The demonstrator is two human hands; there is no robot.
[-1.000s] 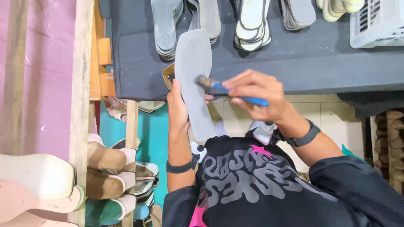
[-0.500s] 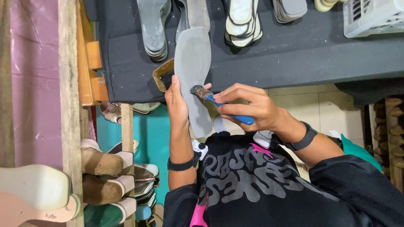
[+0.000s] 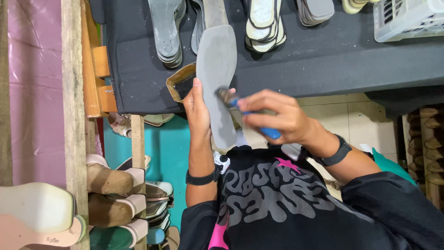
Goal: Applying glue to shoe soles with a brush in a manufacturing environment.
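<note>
Since a moment ago, the brush [image 3: 230,99] slid up the grey sole [image 3: 217,83]. Right hand [image 3: 282,115] wraps its blue handle; left hand [image 3: 198,113] grips the sole's edge. Sole points away, toward the dark table [image 3: 323,65].

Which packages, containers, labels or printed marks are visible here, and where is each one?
White slatted plastic basket: top right, on the dark table.
Small tan open tin: table edge, beside the left hand.
Grey and pink print: on the black shirt, bottom centre.
</note>
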